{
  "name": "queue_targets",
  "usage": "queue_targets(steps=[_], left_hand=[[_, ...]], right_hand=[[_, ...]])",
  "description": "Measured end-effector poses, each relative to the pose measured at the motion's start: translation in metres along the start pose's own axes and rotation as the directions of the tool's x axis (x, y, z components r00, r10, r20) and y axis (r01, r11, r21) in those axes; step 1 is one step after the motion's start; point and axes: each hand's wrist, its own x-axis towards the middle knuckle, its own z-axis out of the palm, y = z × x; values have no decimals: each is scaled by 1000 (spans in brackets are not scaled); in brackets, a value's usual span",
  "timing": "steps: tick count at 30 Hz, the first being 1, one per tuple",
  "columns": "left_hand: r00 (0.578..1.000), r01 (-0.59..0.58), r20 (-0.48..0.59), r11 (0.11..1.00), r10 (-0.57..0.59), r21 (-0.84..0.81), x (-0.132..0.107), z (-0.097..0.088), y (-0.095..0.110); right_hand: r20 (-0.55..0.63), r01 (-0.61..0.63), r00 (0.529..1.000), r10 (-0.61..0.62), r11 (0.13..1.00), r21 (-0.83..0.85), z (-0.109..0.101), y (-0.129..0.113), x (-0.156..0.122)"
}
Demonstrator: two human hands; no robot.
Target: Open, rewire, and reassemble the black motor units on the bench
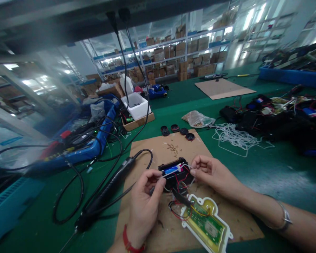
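reader: in the head view, what are the hands doing?

describer: the bare left hand [146,202] and bare right hand [217,175] each pinch a thin white strand [170,172] between thumb and fingertips. it spans a shiny blue cylinder [171,170] lying in an open black plastic case [170,182], at the near middle.

reader: what else is joined there?

describer: thin red wires [178,178] loop across the case; others run to a green circuit board [208,225] in a white-rimmed yellow tray, just nearer the person.

reader: what could go wrong?

describer: i'd judge that a hard pull on the strand could snag a wire or strain its joint. tilting the case might drag the board, and a sideways bump could scatter the small brass-coloured screws [173,149] beyond it.

reader: and the surface and room?

describer: a brown cardboard sheet [140,151] lies under the work on a green table [171,109]. a loose tangle of white cord [234,137] sits to the right, a blue plastic bin [110,117] to the left. behind stand tall shelves of brown cartons [183,66], in a bright, wide hall.
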Motion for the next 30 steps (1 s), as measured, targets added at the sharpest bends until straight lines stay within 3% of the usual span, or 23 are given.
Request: queue_targets(steps=[3, 5, 8, 12, 14, 17, 20, 26, 30], left_hand=[[999, -49, 16, 993, 48, 111, -1, -2, 2], [991, -130, 36, 965, 125, 227, -1, -3, 5], [968, -250, 52, 917, 246, 311, 0, -4, 8], [930, -353, 12, 886, 367, 301, 1, -3, 8], [917, -383, 5, 879, 398, 285, 1, -2, 9], [915, -399, 46, 877, 402, 270, 0, 1, 11], [926, -376, 84, 879, 368, 294, 0, 2, 12], [928, -370, 107, 851, 356, 373, -1, -4, 9], [919, -393, 166, 834, 356, 386, -3, -7, 8]], right_hand=[[-14, 105, 993, -115, 945, -310, -2, 0, -1], [5, 157, 985, -171, 894, -420, -3, -1, -2], [-10, 187, 977, -211, 886, -424, -4, -3, -3], [-128, 222, 947, -296, 886, -407, -3, -6, -6], [-123, 230, 945, -304, 882, -411, -2, -7, -7], [-27, 193, 975, -222, 897, -398, 0, -6, -7], [35, 184, 981, -192, 849, -495, 0, -3, -7], [91, 348, 914, -394, 653, -672, -9, -3, -6], [57, 287, 947, -317, 747, -599, -10, -7, -7]])
